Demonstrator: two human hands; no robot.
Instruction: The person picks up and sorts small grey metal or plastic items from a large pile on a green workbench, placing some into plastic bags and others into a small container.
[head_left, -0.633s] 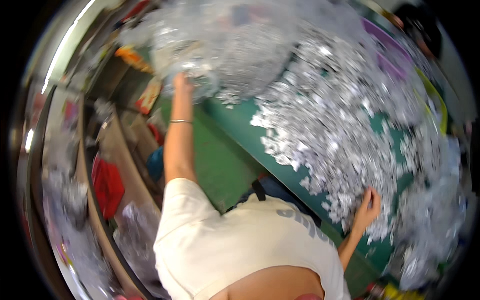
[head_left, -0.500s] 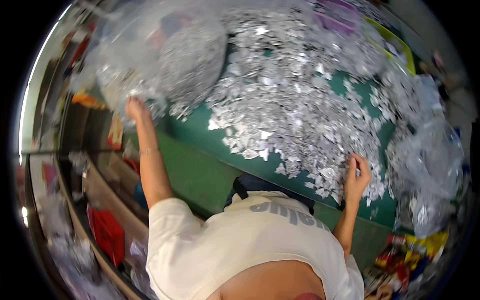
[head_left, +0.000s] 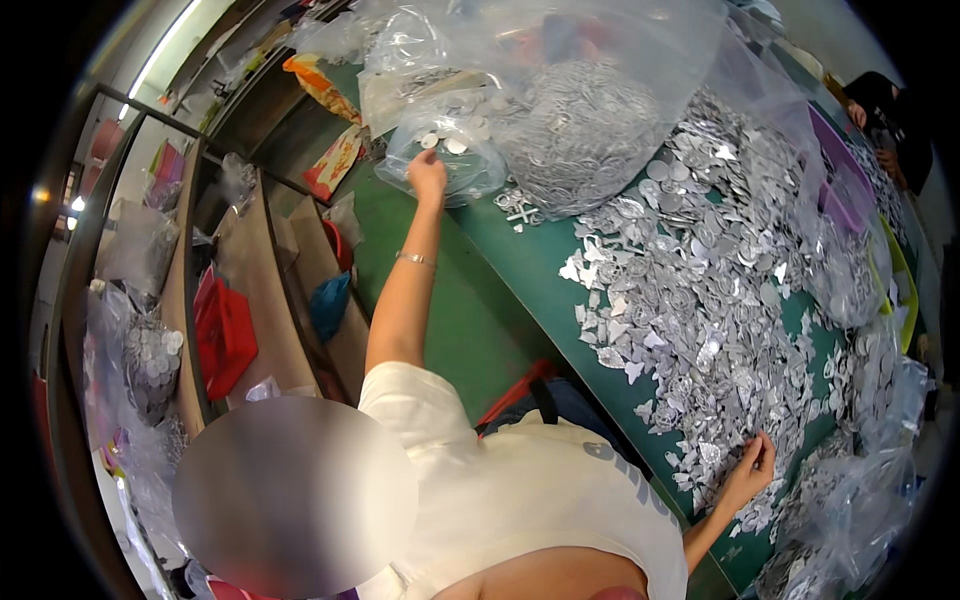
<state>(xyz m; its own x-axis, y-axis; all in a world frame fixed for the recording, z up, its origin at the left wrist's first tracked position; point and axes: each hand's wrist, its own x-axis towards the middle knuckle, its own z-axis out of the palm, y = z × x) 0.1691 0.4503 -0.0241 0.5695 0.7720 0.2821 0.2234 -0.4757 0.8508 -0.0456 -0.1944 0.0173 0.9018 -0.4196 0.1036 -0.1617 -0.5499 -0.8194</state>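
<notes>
Left hand [head_left: 428,175] has come to the small plastic bag [head_left: 445,152] of discs, gripping its edge; right hand [head_left: 752,470], fingers loosely bent, stays on the metal scraps [head_left: 690,300] beside us.

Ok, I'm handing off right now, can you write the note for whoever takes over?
Left hand: reached out, closed on the rim of the small clear bag, which holds some round silver discs.
Right hand: open, fingers resting on the near edge of the pile of silver pieces.
Things: the pile is spread across the green table; the large clear bag of pieces lies behind the small one.
Done: some discs bagged.
Left: most pieces lie loose on the table.
</notes>
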